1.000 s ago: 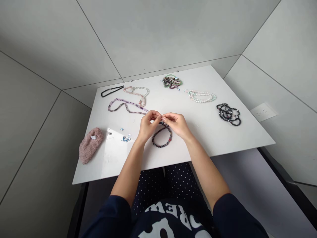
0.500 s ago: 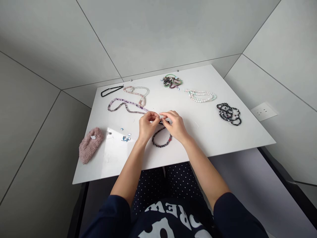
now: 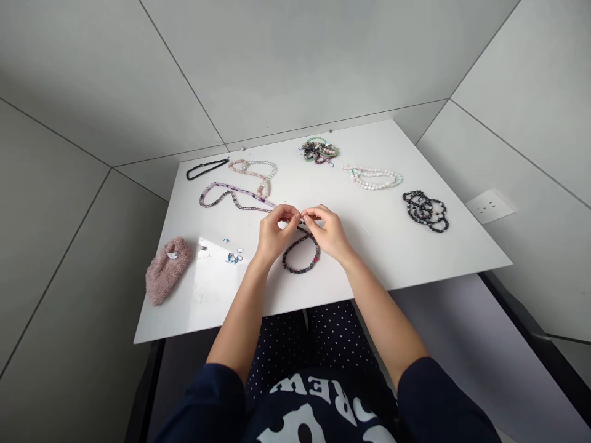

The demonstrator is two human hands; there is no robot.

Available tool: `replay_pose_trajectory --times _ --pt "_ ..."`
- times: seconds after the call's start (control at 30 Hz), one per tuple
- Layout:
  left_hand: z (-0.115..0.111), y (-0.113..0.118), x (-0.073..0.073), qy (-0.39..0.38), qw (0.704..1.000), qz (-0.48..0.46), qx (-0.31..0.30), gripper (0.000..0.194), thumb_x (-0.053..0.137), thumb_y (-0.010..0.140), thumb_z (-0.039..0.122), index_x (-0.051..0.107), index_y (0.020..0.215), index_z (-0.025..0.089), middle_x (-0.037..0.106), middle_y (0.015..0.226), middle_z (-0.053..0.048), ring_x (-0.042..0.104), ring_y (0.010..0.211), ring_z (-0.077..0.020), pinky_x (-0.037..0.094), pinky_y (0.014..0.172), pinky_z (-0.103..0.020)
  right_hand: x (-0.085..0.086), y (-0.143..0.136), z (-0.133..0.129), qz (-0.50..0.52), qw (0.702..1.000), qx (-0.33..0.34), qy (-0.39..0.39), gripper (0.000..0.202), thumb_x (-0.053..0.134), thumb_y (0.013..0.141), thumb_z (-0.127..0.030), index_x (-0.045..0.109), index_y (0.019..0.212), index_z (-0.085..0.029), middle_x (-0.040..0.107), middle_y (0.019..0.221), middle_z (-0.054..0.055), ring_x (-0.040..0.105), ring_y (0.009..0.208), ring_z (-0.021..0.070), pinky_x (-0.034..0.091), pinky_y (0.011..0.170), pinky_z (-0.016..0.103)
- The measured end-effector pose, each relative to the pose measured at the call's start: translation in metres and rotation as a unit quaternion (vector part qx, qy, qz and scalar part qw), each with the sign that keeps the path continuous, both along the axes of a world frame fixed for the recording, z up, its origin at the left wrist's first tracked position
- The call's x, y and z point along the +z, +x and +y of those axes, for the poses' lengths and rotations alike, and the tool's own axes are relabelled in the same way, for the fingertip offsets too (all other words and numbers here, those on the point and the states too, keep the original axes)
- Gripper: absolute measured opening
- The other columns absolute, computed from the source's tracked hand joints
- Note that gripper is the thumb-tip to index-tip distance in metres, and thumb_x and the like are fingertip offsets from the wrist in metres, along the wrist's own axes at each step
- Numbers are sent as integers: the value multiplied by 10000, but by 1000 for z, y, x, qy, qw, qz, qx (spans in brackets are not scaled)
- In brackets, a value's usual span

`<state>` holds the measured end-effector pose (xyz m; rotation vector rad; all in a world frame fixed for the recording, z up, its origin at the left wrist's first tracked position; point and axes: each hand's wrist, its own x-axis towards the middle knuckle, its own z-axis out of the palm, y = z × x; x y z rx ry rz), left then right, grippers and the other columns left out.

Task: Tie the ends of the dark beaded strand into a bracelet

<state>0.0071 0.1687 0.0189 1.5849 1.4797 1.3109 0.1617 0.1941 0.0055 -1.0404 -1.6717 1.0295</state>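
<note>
Here's the centre of it: a dark, round-beaded loop with one bright red bead (image 3: 301, 272) lies on the glossy white tabletop (image 3: 383, 252), just below your fingertips and between your wrists, its upper part running up under your hands. Your left hand (image 3: 277, 234) has thumb and forefinger brought together; your right hand (image 3: 329, 235) mirrors it, and the tips meet, or nearly so. Both look to be pinching something fine at the loop's upper end, but it's too small to make out, so I can't tell what.

This looks like close fingertip work. Keep both pinches light and level, let the beads rest their weight on the table, and steady your wrists so nothing slips or twists.

Just beyond your left hand comes the purple-and-grey beaded strand (image 3: 229, 193); mind your knuckles there, they could snag it. Past that, the pink-and-clear beaded strand (image 3: 264, 184) and the slim black beaded loop (image 3: 207, 169). Straight ahead, a mixed green, dark and pink bead heap (image 3: 318, 151). Beyond your right hand, a pale white-and-mint strand (image 3: 375, 187), then a black beaded tangle (image 3: 422, 212). Out left of your left forearm: small blue-and-white scraps (image 3: 233, 258), then a fluffy dusty-pink pouch (image 3: 168, 272).
</note>
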Motion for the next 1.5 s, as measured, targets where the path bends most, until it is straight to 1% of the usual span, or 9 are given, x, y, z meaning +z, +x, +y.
replay_pose_trajectory --times 0.2,0.4,0.57,0.7,0.8,0.93,1.13,1.3,1.5 --pt "-1 -3 0 57 995 80 -32 103 607 923 304 667 915 220 706 867 -19 633 810 -149 517 812 -310 -2 0 1 14 1000 13 -24 189 542 930 -354 678 924 -223 704 962 61 646 947 208 493 884 361" --pt "1 -5 -7 142 968 206 -35 128 519 984 269 637 962 223 686 889 -44 580 842 -180 469 783 -316 -4 -1 2 29 998 7 -58 191 553 921 -362 683 923 -221 722 1001 67 660 980 215 500 892 368" --pt "4 -2 -16 146 957 248 -35 161 429 1005 224 590 1002 221 633 914 -75 525 875 -216 447 779 -332 -5 -2 3 35 997 6 -66 199 569 920 -376 692 928 -220 729 1006 68 666 976 217 507 879 369" --pt "4 -2 -18 150 955 254 -40 160 400 995 165 552 995 212 610 908 -78 498 859 -216 435 770 -333 -5 0 3 15 999 3 -28 176 574 924 -341 700 924 -217 721 977 69 656 956 214 506 884 372" --pt "4 -3 -16 146 955 254 -39 141 401 987 150 530 974 204 599 880 -72 485 833 -208 427 744 -324 -5 1 3 2 1000 -4 3 168 582 926 -334 706 920 -220 716 948 62 649 942 213 504 886 375" --pt "2 -3 -10 122 962 241 -47 116 407 994 169 508 948 202 597 864 -62 476 800 -191 421 721 -309 -4 2 3 -1 1000 -13 28 168 594 929 -337 714 912 -219 710 919 56 647 920 209 505 875 377" --pt "-2 -4 -1 55 982 154 -89 136 428 1014 278 495 916 211 579 825 -17 502 766 -149 426 740 -286 -3 2 3 26 999 -25 38 162 630 918 -359 731 909 -233 722 919 47 655 910 197 513 862 360" --pt "-1 -8 0 2 989 75 -126 187 454 1008 371 518 937 211 560 821 -2 503 745 -131 426 731 -270 -1 2 3 53 998 -24 29 189 647 906 -394 734 897 -225 738 923 46 665 914 192 515 845 346" --pt "1 -10 -2 -21 993 20 -116 252 488 986 443 521 914 203 520 797 1 487 736 -132 417 726 -272 -1 1 3 61 997 -21 32 235 636 911 -444 722 892 -227 727 923 47 661 914 193 516 849 347"
